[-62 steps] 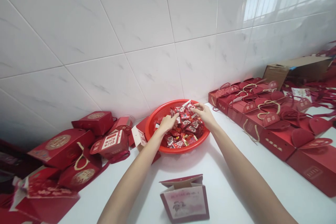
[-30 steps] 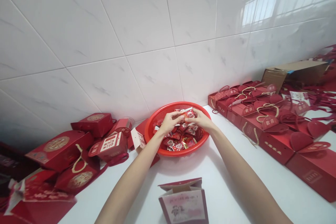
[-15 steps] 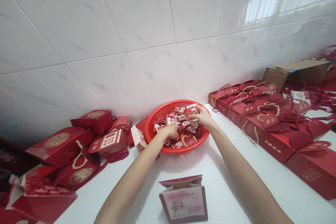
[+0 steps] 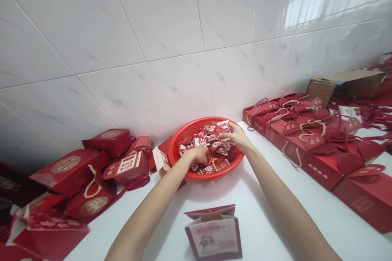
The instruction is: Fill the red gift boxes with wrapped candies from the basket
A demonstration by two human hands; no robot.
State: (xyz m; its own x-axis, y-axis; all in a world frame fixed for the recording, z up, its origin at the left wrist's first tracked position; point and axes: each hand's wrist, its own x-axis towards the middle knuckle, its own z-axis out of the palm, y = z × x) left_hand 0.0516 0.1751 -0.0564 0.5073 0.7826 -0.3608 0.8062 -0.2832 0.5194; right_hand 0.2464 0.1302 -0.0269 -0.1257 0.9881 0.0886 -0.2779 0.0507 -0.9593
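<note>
A red plastic basket (image 4: 211, 177) holds many small red and white wrapped packets (image 4: 223, 149). My left hand (image 4: 200, 155) is inside it with curled fingers pressed down among the packets; what its fingertips hold, if anything, is hidden. At the basket's right side, my right hand (image 4: 237, 136) has its fingers bent round a red packet with a white edge (image 4: 223, 127). Nearer to me, between my forearms, an upright small box with an open top (image 4: 214, 238) stands on the white table (image 4: 257, 216).
Red gift boxes with rope handles (image 4: 321, 171) stand in rows along the right. More red boxes (image 4: 70, 167) are piled at the left. A cardboard box (image 4: 321, 89) sits at the back right. Behind the basket rises a tiled wall (image 4: 174, 85).
Both hands stay at the basket. My left forearm has shifted slightly to the left, and my left hand has moved only a little among the packets.
</note>
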